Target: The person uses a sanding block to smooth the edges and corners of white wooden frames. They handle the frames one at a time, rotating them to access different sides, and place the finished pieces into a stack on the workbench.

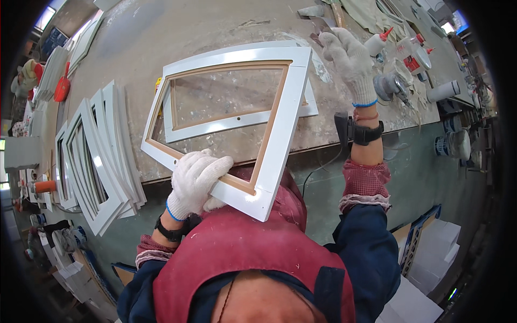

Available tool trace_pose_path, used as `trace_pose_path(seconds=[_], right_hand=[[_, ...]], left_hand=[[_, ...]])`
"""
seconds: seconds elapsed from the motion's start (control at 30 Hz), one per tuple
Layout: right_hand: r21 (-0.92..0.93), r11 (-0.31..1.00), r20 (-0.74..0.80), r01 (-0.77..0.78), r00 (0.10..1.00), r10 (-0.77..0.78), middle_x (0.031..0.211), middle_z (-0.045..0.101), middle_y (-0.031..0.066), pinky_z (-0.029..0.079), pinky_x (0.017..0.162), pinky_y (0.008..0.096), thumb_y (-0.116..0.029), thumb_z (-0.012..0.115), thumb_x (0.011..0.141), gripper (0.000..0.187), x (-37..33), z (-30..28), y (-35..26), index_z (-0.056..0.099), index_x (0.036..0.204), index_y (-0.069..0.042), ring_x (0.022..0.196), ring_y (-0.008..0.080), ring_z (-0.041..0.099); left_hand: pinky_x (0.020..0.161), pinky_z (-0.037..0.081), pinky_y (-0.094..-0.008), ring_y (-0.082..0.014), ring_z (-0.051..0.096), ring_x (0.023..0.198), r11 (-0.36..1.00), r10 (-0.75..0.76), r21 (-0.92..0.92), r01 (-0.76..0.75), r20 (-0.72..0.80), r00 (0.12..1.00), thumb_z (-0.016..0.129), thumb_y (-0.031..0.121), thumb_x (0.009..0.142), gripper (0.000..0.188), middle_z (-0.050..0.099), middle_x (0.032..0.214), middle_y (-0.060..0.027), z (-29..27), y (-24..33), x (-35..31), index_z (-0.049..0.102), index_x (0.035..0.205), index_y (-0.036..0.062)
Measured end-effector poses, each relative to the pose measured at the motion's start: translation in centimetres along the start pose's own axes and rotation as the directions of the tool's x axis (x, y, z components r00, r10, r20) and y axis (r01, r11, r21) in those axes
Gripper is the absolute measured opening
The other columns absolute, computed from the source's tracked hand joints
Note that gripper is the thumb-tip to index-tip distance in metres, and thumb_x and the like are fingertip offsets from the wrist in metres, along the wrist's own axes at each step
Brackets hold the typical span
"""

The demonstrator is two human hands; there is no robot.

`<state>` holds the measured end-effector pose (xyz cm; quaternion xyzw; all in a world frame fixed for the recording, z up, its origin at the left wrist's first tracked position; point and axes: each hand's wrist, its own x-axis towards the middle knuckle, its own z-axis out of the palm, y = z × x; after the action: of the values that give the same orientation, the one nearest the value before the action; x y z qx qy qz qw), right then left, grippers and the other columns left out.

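Note:
My left hand (196, 180), in a white knit glove, grips the lower rail of a white cabinet door frame (288, 134) with a bare wooden inner rebate. The frame is tilted up, its near corner against my red apron (258, 247). A second white frame (215, 129) lies beneath it on the workbench (215, 27), seen partly through its opening. My right hand (344, 56), gloved too, is stretched to the far right with its fingers curled together. At its fingertips is a dark metal blade (316, 39), perhaps a scraper; the fingers hide what they hold.
Beside my right hand stand a white glue bottle (375, 43) with a red tip, larger bottles (413, 56) and a round grey sander (389, 86). Several white frames (97, 161) lean in a stack at the left, with a red brush (62, 86) beyond. A cable (312, 175) hangs at the bench edge.

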<state>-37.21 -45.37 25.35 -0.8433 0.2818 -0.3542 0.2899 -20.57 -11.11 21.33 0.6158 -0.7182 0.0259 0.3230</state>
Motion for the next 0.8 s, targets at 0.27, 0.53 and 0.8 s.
trace_pose_path(seconds=[0.27,0.53,0.8], right_hand=[[-0.011,0.987,0.064,0.162,0.985,-0.16,0.077,0.065,0.0135,0.05,0.06,0.0311,-0.029,0.058,0.096,0.027,-2.2,0.2,-1.0,0.065,0.109,-0.007,0.064,0.0228,0.064],[-0.015,0.987,0.066,0.158,0.985,-0.157,0.077,0.065,0.0144,0.05,0.058,0.0323,-0.031,0.058,0.096,0.028,-2.4,0.7,-0.8,0.065,0.111,-0.009,0.064,0.0253,0.064],[-0.083,0.924,0.151,0.374,0.921,-0.359,0.08,0.066,0.0122,0.051,0.059,0.0331,-0.021,0.07,0.084,0.03,-5.7,-0.1,-4.8,0.065,0.11,-0.007,0.068,0.0276,0.065]], left_hand=[[0.08,0.05,-0.043,-0.0335,0.064,0.082,1.0,0.012,0.024,-0.011,-0.034,0.999,0.06,0.055,0.077,0.059,0.066,0.089,-0.0106,0.4,0.0,0.2,0.064,0.109,0.0059],[0.079,0.049,-0.0422,-0.0335,0.063,0.082,1.0,0.009,0.018,-0.008,-0.024,1.0,0.06,0.057,0.074,0.061,0.065,0.089,-0.0108,0.4,0.0,0.3,0.063,0.108,0.0057],[0.076,0.049,-0.0416,-0.0328,0.063,0.081,0.998,0.021,0.053,-0.018,-0.065,0.998,0.066,0.047,0.069,0.058,0.065,0.089,-0.0107,0.6,0.1,0.4,0.063,0.109,0.0055]])
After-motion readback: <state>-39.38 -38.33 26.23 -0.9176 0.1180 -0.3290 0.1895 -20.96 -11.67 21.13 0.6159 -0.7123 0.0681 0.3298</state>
